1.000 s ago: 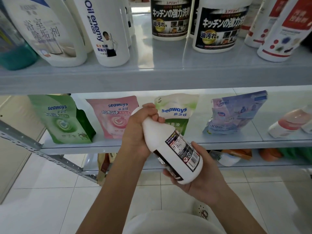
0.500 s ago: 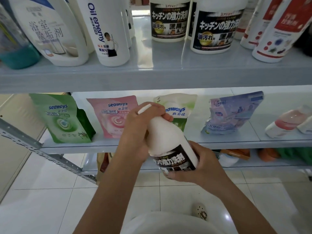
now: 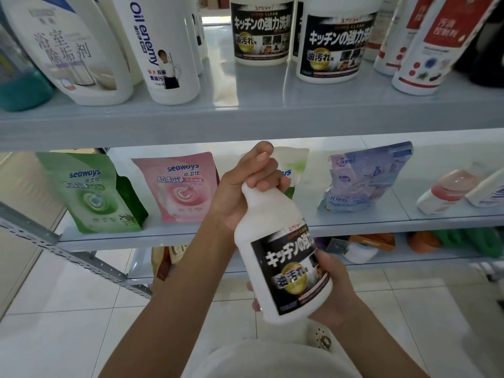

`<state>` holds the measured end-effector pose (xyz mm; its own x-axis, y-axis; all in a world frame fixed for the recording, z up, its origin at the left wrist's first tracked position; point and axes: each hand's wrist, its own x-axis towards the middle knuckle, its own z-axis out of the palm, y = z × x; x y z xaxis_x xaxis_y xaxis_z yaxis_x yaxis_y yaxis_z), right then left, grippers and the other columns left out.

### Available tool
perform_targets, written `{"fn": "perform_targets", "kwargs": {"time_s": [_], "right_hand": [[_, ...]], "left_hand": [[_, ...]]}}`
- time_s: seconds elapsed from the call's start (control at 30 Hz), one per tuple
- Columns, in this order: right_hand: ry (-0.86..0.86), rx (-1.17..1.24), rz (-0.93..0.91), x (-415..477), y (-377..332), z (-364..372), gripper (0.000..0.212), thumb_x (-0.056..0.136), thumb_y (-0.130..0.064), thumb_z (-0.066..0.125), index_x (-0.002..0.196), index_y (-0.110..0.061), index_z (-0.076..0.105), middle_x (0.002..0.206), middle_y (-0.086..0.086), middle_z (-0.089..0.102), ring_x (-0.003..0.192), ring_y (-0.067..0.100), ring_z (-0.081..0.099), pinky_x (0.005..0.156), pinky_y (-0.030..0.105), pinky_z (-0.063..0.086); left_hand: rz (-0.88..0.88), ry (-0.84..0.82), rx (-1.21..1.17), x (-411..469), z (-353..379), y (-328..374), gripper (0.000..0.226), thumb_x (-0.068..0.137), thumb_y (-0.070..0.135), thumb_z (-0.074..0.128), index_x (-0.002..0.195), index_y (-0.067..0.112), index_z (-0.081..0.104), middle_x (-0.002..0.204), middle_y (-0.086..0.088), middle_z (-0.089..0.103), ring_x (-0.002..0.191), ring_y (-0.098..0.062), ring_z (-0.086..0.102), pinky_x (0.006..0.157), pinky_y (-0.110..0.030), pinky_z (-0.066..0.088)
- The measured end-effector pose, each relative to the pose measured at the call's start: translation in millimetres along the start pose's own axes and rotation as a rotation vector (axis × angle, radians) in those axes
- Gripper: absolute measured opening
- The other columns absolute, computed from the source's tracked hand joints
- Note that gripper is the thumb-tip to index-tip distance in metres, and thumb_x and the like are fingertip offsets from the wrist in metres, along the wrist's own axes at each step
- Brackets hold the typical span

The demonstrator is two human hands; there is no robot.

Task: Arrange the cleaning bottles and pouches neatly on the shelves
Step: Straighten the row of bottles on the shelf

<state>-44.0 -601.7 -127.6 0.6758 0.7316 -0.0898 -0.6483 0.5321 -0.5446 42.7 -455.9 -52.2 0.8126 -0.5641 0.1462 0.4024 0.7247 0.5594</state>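
White bottle point(image 3: 289, 268), label now turned forward

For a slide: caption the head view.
Left hand and right hand hold a white cleaner bottle before the shelves.

Pale grey-blue metal shelving, seen from in front and slightly above. Upper shelf point(image 3: 245, 110): glossy board reflecting bright light near its centre. Middle shelf point(image 3: 381, 222) below it; lowest shelf point(image 3: 436, 259) close above the floor point(image 3: 68, 323). Perforated grey steel upright point(image 3: 81, 261) slants across the left. Floor: glossy white tiles, thin dark joints. Beige vertical surface point(image 3: 19, 268) at far left.
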Motion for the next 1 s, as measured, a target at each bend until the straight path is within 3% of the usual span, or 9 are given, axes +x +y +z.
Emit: {"fn": "perform_targets", "kwargs": {"time_s": [0.1,0.2,0.3,0.4,0.5,0.63,0.83,0.9,1.0], "right_hand": [[-0.058,0.062,-0.023,4.5,10.1,1.4,0.073,0.086,-0.039,0.062,0.139,0.003,0.036,0.129,0.026,0.053,0.116,0.040,0.053,0.098,0.049,0.042],[0.054,0.076,-0.010,0.4,6.1,2.4,0.058,0.088,-0.042,0.059,0.133,-0.005,0.051,0.127,0.017,0.059,0.114,0.032,0.059,0.092,0.042,0.048],[0.421,-0.386,-0.169,-4.4,-7.2,8.7,0.039,0.082,-0.037,0.065,0.118,-0.025,0.062,0.112,-0.005,0.070,0.109,0.016,0.063,0.078,0.023,0.053],[0.521,-0.905,-0.186,-5.7,-14.2,18.5,0.058,0.060,-0.034,0.082,0.109,-0.042,0.052,0.097,-0.027,0.068,0.094,-0.002,0.065,0.068,0.014,0.052],[0.547,-0.927,-0.225,-7.9,-18.9,23.8,0.054,0.049,-0.039,0.082,0.099,-0.036,0.061,0.092,-0.022,0.071,0.085,0.000,0.068,0.064,0.016,0.053],[0.324,-0.317,-0.179,-8.8,-19.6,18.0,0.058,0.045,-0.047,0.088,0.091,-0.013,0.075,0.094,0.014,0.072,0.072,0.029,0.068,0.044,0.032,0.052],[-0.143,0.251,0.095,6.3,-7.9,9.8,0.078,0.088,-0.055,0.052,0.143,-0.004,0.030,0.122,0.035,0.051,0.100,0.051,0.058,0.057,0.038,0.058],[-0.048,0.197,0.118,8.9,-8.1,10.6,0.080,0.083,-0.062,0.055,0.137,-0.004,0.042,0.113,0.031,0.059,0.091,0.045,0.064,0.055,0.036,0.056],[0.473,-0.335,-0.038,13.1,-17.5,17.2,0.050,0.072,-0.066,0.064,0.095,-0.023,0.076,0.087,0.002,0.074,0.076,0.018,0.070,0.060,0.032,0.053]], "left_hand": [[-0.016,0.150,0.100,4.7,6.8,-0.9,0.016,0.073,0.002,0.074,0.078,0.014,0.065,0.042,0.007,0.043,0.040,-0.006,0.046,0.068,-0.023,0.053],[0.050,0.490,0.372,8.2,16.2,1.5,0.020,0.082,-0.005,0.060,0.073,0.012,0.059,0.040,0.005,0.041,0.035,-0.009,0.040,0.056,-0.022,0.047],[0.223,0.752,0.742,9.5,22.9,1.8,0.020,0.084,-0.004,0.062,0.073,0.013,0.060,0.040,0.003,0.047,0.037,-0.011,0.044,0.049,-0.017,0.042],[0.273,0.880,0.796,9.8,20.8,-1.5,0.016,0.085,0.001,0.065,0.078,0.015,0.063,0.041,0.003,0.051,0.038,-0.011,0.047,0.043,-0.013,0.039],[0.213,0.886,0.673,7.3,16.5,1.9,0.010,0.085,0.003,0.067,0.081,0.012,0.066,0.047,0.000,0.055,0.044,-0.013,0.052,0.047,-0.017,0.045],[-0.001,0.554,0.326,0.8,4.1,10.2,0.010,0.083,0.003,0.066,0.091,0.007,0.062,0.069,-0.006,0.063,0.062,-0.018,0.062,0.065,-0.029,0.056],[0.020,0.216,-0.145,-9.4,-12.0,-5.4,0.024,0.072,0.017,0.080,0.088,0.013,0.062,0.059,0.001,0.058,0.060,-0.013,0.060,0.077,-0.028,0.056],[-0.039,0.354,-0.142,-9.7,-5.9,1.7,0.017,0.076,0.015,0.072,0.072,0.013,0.056,0.050,0.002,0.053,0.049,-0.011,0.056,0.072,-0.025,0.054],[-0.015,0.722,0.038,-14.0,10.8,15.2,0.025,0.083,0.015,0.065,0.062,0.015,0.051,0.048,0.001,0.050,0.045,-0.012,0.052,0.064,-0.026,0.050]]}}
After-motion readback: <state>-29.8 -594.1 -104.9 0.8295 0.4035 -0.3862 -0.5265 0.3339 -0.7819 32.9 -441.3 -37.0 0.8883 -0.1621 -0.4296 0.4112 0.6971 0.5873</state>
